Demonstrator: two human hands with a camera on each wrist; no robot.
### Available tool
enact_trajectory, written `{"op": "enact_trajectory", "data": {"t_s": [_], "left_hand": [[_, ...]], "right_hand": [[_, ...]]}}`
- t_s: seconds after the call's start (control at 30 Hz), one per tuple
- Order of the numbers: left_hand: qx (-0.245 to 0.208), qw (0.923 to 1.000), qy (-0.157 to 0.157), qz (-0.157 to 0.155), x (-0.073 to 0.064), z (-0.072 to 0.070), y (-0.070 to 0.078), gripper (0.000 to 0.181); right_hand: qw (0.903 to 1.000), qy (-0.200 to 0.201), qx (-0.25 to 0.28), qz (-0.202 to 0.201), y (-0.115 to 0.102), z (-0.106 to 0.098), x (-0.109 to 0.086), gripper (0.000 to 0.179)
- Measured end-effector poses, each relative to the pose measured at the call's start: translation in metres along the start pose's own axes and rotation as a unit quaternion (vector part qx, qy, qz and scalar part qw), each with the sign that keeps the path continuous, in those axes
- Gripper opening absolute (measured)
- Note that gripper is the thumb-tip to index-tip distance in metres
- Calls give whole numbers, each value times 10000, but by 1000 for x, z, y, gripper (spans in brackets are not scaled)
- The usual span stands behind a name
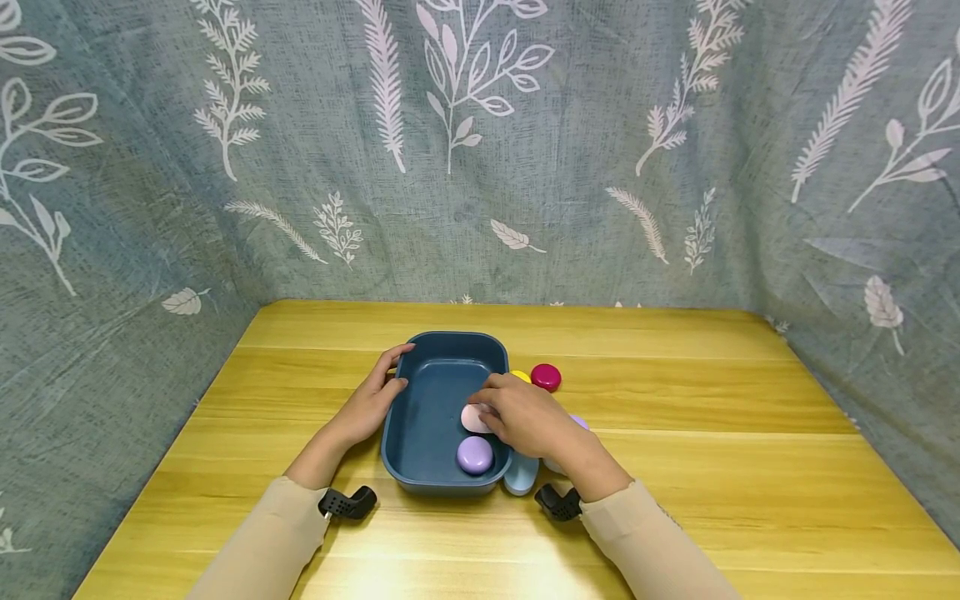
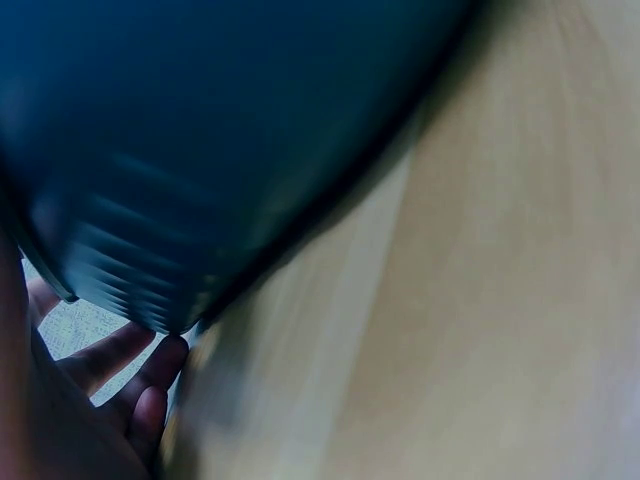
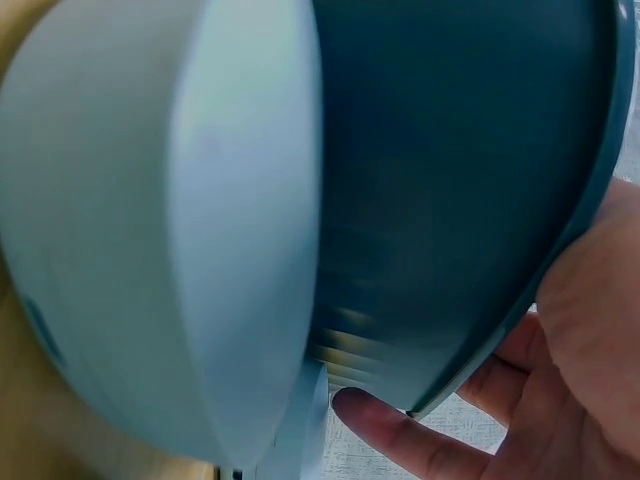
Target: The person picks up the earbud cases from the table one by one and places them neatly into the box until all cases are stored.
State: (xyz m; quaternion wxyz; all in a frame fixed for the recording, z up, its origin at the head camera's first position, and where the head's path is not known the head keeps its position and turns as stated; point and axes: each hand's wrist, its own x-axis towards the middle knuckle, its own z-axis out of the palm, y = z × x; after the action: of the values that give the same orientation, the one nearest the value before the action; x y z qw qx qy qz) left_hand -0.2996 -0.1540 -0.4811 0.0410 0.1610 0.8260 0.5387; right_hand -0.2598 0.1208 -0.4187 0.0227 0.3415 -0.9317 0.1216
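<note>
A dark blue bin point(image 1: 431, 417) with rounded corners stands on the wooden table. Against its left rim rests my left hand point(image 1: 371, 407), thumb and fingertips touching the edge; in the left wrist view, extended fingers point(image 2: 150, 372) lie along the outer wall. My right hand point(image 1: 525, 412) reaches over the right rim and pinches a smooth, rounded pale pink thing point(image 1: 472, 418) inside the bin, partly covered by the fingers. Just in front of it a glossy round lilac thing point(image 1: 475, 455) lies on the bin floor. What kind of things these are cannot be told.
Outside the right wall sits a light blue oblong thing point(image 1: 521, 477). Beyond my right hand are a magenta round one point(image 1: 546, 377) and a mostly hidden yellow one point(image 1: 521, 376). Another lilac piece point(image 1: 579, 422) shows behind the right forearm. Patterned cloth point(image 1: 465, 208) hangs behind the table.
</note>
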Motion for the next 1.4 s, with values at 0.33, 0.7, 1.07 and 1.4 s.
{"op": "enact_trajectory", "data": {"t_s": [0.33, 0.7, 1.07, 1.4], "left_hand": [[17, 10000, -12, -3, 0, 0, -1, 48], [139, 9999, -14, 3, 0, 0, 2, 49], [-110, 9999, -49, 48, 1, 0, 3, 48], [161, 9999, -8, -19, 0, 0, 0, 48]], "right_hand": [[10000, -6, -53, 50, 0, 1, 0, 28], [10000, -33, -45, 80, 1, 0, 0, 31], [9998, -59, -3, 169, 2, 0, 1, 31], [9995, 184, -16, -237, 5, 0, 0, 30]]}}
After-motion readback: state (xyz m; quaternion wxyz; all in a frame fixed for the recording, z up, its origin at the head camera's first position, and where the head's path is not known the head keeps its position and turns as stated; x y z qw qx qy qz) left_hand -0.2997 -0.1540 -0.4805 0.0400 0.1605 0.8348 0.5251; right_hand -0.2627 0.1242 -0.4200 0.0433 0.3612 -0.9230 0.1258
